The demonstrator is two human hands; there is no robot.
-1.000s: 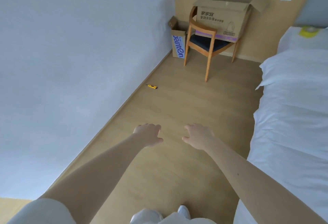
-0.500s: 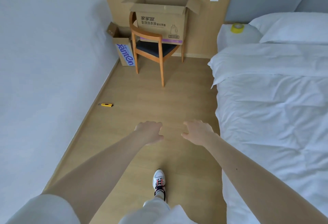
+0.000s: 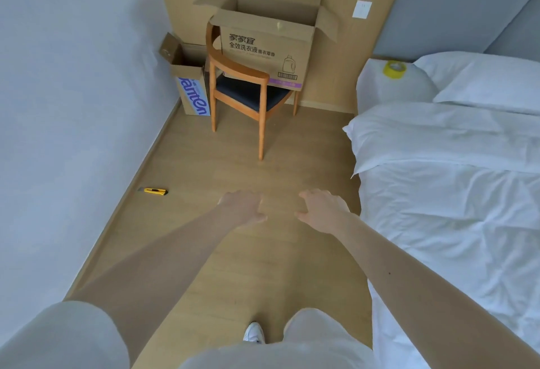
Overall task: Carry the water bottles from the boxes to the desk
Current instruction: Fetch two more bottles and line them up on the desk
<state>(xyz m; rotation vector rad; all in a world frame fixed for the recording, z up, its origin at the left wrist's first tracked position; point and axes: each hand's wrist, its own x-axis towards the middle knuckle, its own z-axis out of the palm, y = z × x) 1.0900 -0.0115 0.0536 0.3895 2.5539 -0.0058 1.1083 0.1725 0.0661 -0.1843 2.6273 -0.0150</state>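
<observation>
Left hand (image 3: 242, 208): held forward, fingers loosely curled, nothing gripped.
Right hand (image 3: 321, 211): held forward, fingers loosely curled, nothing gripped.
Large box (image 3: 263, 47): set open on the chair (image 3: 251, 94), 12 o'clock; contents cannot be seen.
Small box (image 3: 191, 89): set at 11 o'clock, just beside the chair.

A large box (image 3: 264, 44) sits on the chair (image 3: 242, 91) against the far wall. A smaller box (image 3: 191, 85) stands on the floor just left of the chair, in the corner. A knife (image 3: 153, 191) lies on the floor by the left wall. The bed (image 3: 450, 181) is to the right, with a roll of tape (image 3: 394, 69) on the stand beside its pillow (image 3: 491, 82).
</observation>
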